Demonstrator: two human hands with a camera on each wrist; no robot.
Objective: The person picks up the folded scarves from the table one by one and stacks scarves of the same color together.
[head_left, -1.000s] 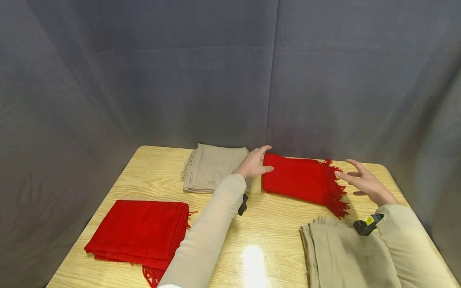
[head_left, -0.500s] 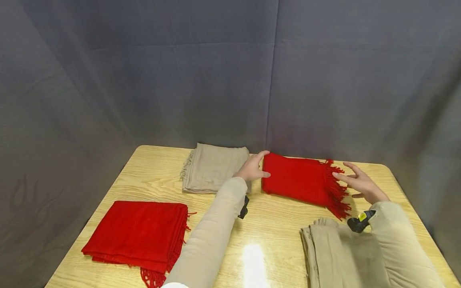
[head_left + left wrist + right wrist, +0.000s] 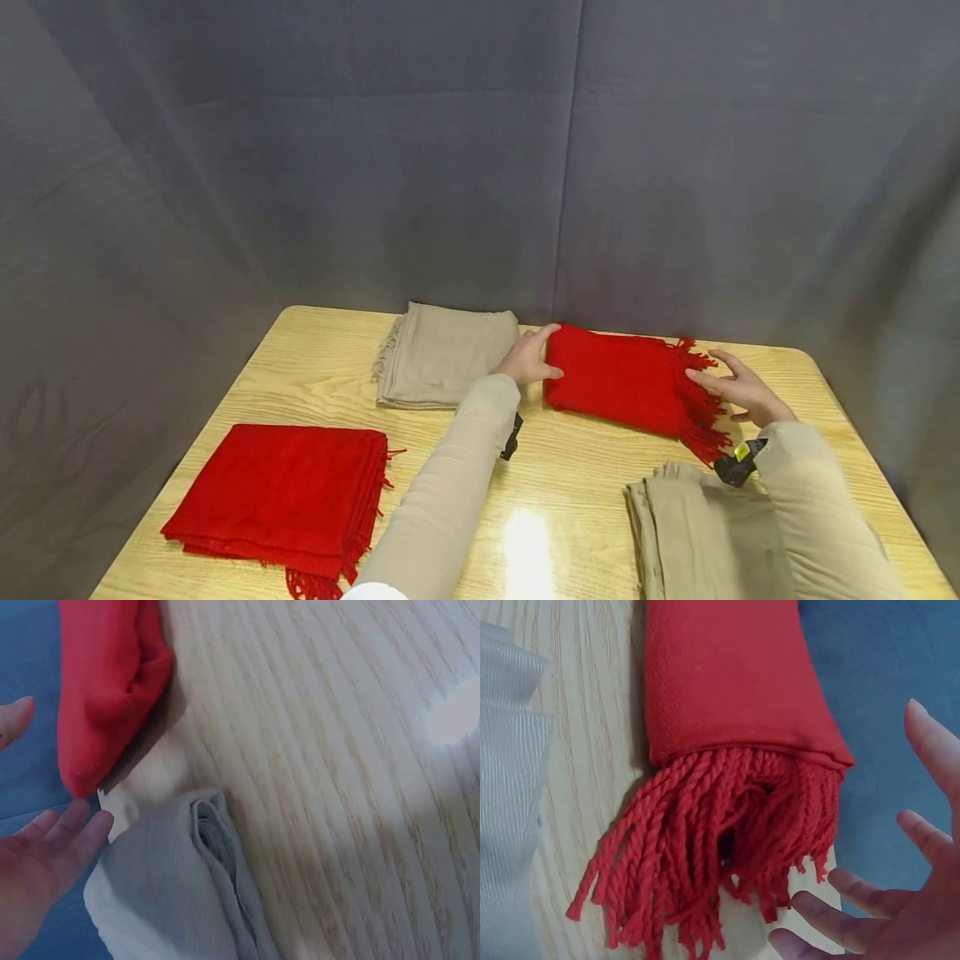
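Note:
A folded red scarf with a twisted fringe lies at the back right of the table. At its left end is my left hand, thumb and fingers spread apart; in the left wrist view its fingertips come close to the scarf's corner, and whether they touch I cannot tell. My right hand hovers by the fringe at the other end, fingers spread and holding nothing. Left of my left hand lies a folded beige scarf, partly behind that hand.
Another folded red scarf lies at the front left. A folded khaki cloth sits at the front right, partly under my right forearm. The wooden table ends at a dark grey curtain.
Both hands have come lower toward the ends of the back red scarf. The right hand has also shifted left, nearer the fringe. The cloths stay where they were.

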